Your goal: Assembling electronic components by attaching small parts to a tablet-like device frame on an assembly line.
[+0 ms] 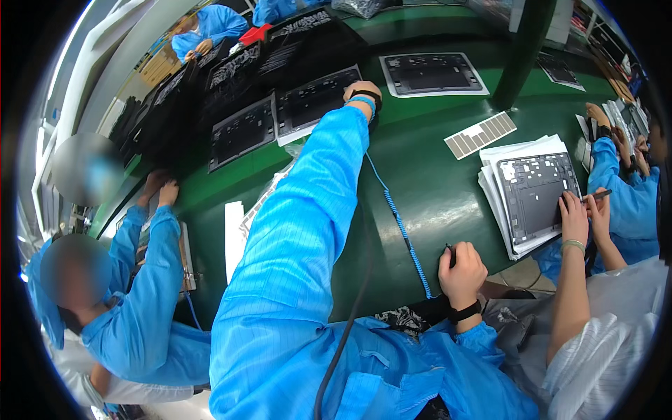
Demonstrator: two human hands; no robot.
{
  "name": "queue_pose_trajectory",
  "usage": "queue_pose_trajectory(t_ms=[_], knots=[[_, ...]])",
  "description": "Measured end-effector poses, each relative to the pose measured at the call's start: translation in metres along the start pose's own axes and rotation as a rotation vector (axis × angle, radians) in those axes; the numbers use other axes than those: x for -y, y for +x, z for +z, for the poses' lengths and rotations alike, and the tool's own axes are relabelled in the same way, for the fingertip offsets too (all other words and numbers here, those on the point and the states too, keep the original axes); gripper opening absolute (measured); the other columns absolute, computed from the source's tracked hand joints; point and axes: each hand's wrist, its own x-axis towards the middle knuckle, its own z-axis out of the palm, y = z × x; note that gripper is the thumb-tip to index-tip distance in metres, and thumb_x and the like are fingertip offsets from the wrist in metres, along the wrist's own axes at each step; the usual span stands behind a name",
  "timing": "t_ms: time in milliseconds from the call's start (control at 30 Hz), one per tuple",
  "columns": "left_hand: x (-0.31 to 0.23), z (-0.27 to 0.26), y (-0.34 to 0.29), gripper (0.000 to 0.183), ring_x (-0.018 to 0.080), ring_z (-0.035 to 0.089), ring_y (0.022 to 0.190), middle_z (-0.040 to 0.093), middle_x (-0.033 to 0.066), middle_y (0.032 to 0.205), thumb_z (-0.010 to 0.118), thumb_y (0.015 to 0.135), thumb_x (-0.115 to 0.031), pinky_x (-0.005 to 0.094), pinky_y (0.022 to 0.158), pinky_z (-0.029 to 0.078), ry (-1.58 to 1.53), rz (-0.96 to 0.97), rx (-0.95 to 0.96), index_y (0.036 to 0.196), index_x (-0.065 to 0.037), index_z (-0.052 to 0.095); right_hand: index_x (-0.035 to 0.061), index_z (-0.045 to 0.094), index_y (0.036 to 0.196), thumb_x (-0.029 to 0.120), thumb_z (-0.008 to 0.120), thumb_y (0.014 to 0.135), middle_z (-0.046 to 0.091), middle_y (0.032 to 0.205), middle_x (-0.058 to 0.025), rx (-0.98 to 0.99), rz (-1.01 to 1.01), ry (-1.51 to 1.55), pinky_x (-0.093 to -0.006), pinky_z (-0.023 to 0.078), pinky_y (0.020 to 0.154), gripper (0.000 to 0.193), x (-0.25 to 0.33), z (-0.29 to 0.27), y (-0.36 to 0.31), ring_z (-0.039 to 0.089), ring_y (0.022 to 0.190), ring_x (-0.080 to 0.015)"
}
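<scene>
My left arm stretches forward across the green table (381, 231). My left hand (362, 92), with a blue coiled-cord strap at the wrist, is closed at the right edge of a flat black tablet housing (315, 98) on a white sheet; its fingertips are partly hidden. A second black housing (241, 133) lies just left of that one. Near the table's front edge rests my right hand (462, 274), curled around a small black object (450, 256), most of it covered by the fingers.
Another housing (430, 73) lies on white paper beyond my left hand. A card of grey strips (481, 135) is right of the coiled blue cord (399, 220). A green post (526, 56) rises at the back. Co-workers sit on both sides, one touching a stacked housing (535, 192).
</scene>
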Motion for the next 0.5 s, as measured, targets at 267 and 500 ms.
queue_pose_trajectory(t_ms=[267, 500], knots=[[0.047, 0.004, 0.033, 0.031, 0.0359, 0.064, 0.108, 0.068, 0.0194, 0.113, 0.059, 0.083, -0.022, 0.0471, 0.089, 0.051, -0.039, 0.017, -0.169, 0.106, -0.005, 0.072, 0.0007, 0.056, 0.073, 0.014, 0.063, 0.088, 0.055, 0.064, -0.0118, 0.175, 0.220, 0.518, -0.0363, 0.041, 0.052, 0.021, 0.017, -0.019, 0.030, 0.054, 0.055, -0.0218], [0.014, -0.064, -0.068, 0.040, 0.0337, 0.067, 0.098, 0.069, 0.0218, 0.101, 0.065, 0.077, -0.034, 0.0400, 0.087, 0.052, -0.272, 0.256, -0.236, 0.098, 0.000, 0.072, 0.0032, 0.058, 0.104, 0.031, 0.056, 0.097, 0.068, 0.100, -0.0111, 0.403, 0.656, 1.324, -0.0178, 0.029, 0.041, 0.029, 0.020, -0.010, 0.115, 0.069, 0.090, -0.0183]])
